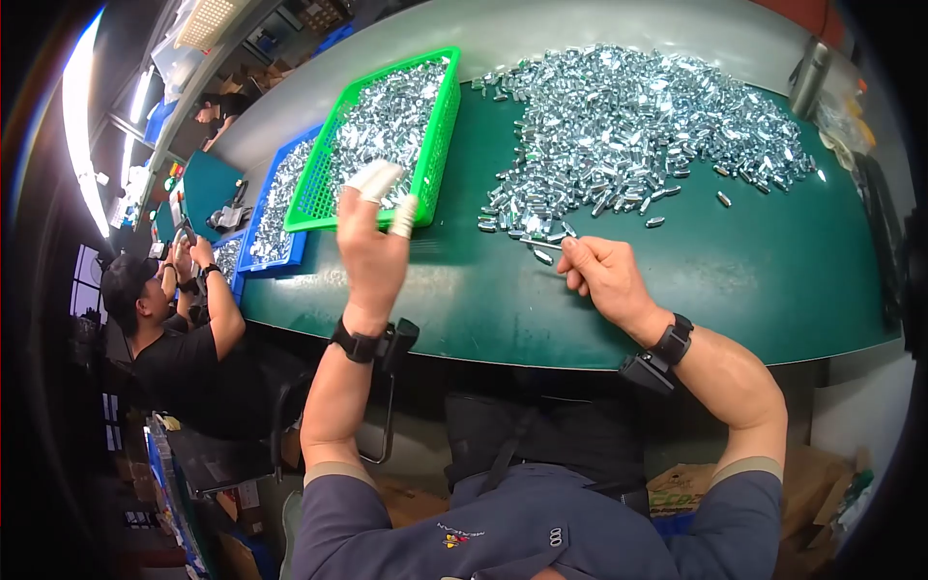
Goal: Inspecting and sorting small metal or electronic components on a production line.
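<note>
My left hand [372, 256], with white covers on several fingers, reaches over the near edge of a green plastic basket [445, 145]. Its fingers are stretched out and apart, and I see nothing held in them. The basket is tilted and filled with small shiny metal pieces [387, 111]. Pinched in my right hand [607, 280] is a thin metal rod [543, 244], pointing left. Its tip lies by the near edge of a wide heap of the same small silvery metal pieces [619, 135]. A few loose ones lie close to that hand.
Blue trays [266, 253] of similar pieces stand left of the basket on the green tabletop [503, 319]. A grey metal cylinder [808, 79] stands at the far right, near plastic bags. Left of me, a person in black [184, 329] works at the same bench.
</note>
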Tool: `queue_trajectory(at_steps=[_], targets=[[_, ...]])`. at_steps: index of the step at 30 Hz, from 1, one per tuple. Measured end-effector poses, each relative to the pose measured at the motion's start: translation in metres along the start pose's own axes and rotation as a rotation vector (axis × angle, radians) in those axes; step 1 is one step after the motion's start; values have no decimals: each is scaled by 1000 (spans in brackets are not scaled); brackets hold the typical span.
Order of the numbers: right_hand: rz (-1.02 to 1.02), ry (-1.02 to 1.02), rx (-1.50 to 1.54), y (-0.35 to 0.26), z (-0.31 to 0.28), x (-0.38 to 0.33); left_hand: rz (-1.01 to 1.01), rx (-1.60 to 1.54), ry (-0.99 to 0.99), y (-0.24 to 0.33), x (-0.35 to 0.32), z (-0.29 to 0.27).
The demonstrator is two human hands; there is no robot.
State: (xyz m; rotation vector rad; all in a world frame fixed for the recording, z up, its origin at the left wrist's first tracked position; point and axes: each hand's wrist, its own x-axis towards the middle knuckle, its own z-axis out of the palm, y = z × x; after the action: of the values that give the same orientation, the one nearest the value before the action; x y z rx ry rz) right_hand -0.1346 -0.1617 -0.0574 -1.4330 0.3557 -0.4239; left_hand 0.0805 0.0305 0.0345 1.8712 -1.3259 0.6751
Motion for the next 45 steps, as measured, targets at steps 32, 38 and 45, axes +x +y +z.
queue_trajectory(at_steps=[32,38,45], targets=[[-119,-48,-187,3,2,0,-273,-305,-420,39,-55,44],[-83,-92,-187,-3,0,0,-172,-322,-448,46,-55,41],[45,-198,-129,-6,0,-3,-201,-397,-523,63,-53,43]])
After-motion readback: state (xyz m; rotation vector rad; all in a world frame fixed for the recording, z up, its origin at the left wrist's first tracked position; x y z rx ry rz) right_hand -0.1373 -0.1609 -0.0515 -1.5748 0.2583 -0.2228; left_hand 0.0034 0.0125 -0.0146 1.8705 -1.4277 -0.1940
